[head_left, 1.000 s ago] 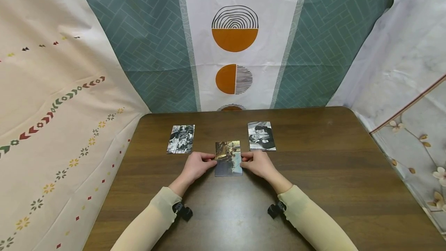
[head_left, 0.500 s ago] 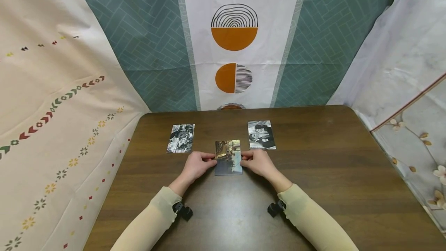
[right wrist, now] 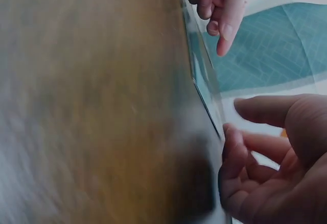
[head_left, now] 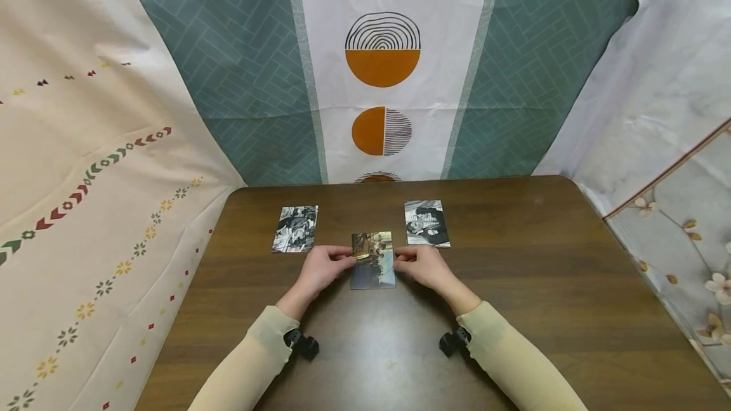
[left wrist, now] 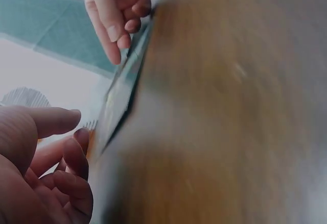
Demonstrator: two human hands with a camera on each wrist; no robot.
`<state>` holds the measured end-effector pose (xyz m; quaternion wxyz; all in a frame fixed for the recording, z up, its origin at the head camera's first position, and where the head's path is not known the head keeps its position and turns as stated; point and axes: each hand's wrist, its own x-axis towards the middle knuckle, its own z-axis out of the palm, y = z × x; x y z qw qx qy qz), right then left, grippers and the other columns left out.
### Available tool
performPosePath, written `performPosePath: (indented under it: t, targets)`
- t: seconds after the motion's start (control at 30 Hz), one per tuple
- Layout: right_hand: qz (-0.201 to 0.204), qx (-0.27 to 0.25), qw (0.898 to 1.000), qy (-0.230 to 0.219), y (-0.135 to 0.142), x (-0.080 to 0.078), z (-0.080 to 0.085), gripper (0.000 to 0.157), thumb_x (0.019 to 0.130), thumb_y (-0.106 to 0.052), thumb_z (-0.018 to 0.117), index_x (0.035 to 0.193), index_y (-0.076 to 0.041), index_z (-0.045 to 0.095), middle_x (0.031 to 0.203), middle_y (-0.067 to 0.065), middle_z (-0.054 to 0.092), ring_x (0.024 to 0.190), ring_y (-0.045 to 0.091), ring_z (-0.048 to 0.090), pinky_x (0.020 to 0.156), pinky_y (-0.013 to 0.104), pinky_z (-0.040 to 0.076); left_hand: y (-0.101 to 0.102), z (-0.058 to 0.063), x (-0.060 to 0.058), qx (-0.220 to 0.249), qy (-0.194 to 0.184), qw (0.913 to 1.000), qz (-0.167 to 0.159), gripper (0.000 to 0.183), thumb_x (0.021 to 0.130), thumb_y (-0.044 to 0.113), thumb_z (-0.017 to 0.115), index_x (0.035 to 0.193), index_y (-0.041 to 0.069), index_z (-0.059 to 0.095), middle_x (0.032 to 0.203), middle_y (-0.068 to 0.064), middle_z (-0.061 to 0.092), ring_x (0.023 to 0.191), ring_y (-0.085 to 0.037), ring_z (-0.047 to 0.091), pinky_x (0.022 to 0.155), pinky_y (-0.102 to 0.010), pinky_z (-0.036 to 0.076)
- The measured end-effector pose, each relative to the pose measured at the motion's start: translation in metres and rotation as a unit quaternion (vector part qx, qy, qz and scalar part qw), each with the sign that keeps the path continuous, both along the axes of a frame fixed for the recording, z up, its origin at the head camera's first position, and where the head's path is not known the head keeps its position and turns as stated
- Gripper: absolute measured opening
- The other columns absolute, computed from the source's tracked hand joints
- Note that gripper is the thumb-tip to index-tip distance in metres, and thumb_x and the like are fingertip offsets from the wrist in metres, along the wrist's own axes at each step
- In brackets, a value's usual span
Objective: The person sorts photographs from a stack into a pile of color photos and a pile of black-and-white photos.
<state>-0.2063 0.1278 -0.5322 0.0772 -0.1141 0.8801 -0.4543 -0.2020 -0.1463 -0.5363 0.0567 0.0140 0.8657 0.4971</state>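
A colour picture card lies on the table between the two hands. At its left edge is the left hand, its fingertips touching or very near the card. The right hand mirrors it at the right edge. In the left wrist view, the near thumb stands apart from the loosely bent fingers and no card shows in that gap. The right wrist view likewise shows a gap between thumb and fingers, with the card seen edge-on beside them. Whether each fingertip touches the card cannot be told.
Two black-and-white picture cards lie farther back on the brown wooden table: a left card and a right card, close to the right hand. Patterned cloth hangs behind the table's far edge and along both sides.
The hands and all the cards stay in place on the table. Only the head view shifts very slightly.
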Motion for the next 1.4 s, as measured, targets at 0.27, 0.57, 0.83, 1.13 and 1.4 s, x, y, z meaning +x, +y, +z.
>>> performPosePath:
  t: [0.27, 0.57, 0.83, 1.13, 1.4]
  targets:
    - [-0.018, -0.022, 1.0, -0.012, 0.029, -0.007, 0.011, 0.04, 0.103, -0.024, 0.072, 0.139, -0.005, 0.072, 0.125, 0.011, 0.076, 0.097, 0.02, 0.069, 0.081, 0.036, 0.054, 0.036, 0.01, -0.01, 0.057, 0.01, 0.9979, -0.03, 0.03, 0.095, 0.02, 0.083, 0.121, 0.004, 0.081, 0.093, -0.001, 0.073, 0.073, -0.015, 0.062, 0.062, -0.029, 0.051]
    - [-0.061, 0.021, 0.998, 0.025, 0.069, -0.022, 0.013, 0.041, 0.104, -0.023, 0.07, 0.14, -0.003, 0.071, 0.127, 0.016, 0.074, 0.114, 0.034, 0.069, 0.094, 0.051, 0.054, 0.083, 0.013, -0.026, 0.026, 0.035, 0.9974, -0.057, 0.035, 0.095, 0.018, 0.082, 0.126, 0.004, 0.079, 0.09, 0.001, 0.072, 0.085, -0.016, 0.063, 0.069, -0.029, 0.05]
    - [-0.11, 0.041, 0.993, 0.033, 0.094, -0.038, 0.004, 0.043, 0.103, -0.023, 0.069, 0.14, -0.001, 0.07, 0.126, 0.017, 0.074, 0.117, 0.036, 0.068, 0.095, 0.05, 0.053, 0.115, 0.007, -0.041, 0.006, 0.037, 0.998, -0.052, 0.038, 0.096, 0.016, 0.08, 0.131, 0.002, 0.075, 0.086, 0.002, 0.072, 0.071, -0.011, 0.06, 0.063, -0.028, 0.048]
    - [-0.122, 0.055, 0.991, 0.021, 0.097, -0.059, -0.003, 0.045, 0.103, -0.023, 0.07, 0.14, 0.001, 0.068, 0.131, 0.021, 0.072, 0.126, 0.041, 0.064, 0.106, 0.056, 0.048, 0.136, 0.01, -0.06, -0.046, 0.006, 0.9989, -0.008, 0.052, 0.093, 0.017, 0.082, 0.141, 0.0, 0.068, 0.087, 0.0, 0.071, 0.075, -0.012, 0.062, 0.071, -0.032, 0.053]
    - [-0.133, 0.045, 0.99, -0.002, 0.099, -0.061, -0.004, 0.046, 0.102, -0.024, 0.07, 0.14, 0.001, 0.068, 0.132, 0.022, 0.071, 0.128, 0.041, 0.062, 0.107, 0.055, 0.047, 0.147, 0.011, -0.065, -0.106, 0.004, 0.9943, -0.003, 0.053, 0.092, 0.024, 0.083, 0.139, 0.002, 0.071, 0.089, 0.002, 0.078, 0.087, -0.015, 0.072, 0.09, -0.038, 0.058]
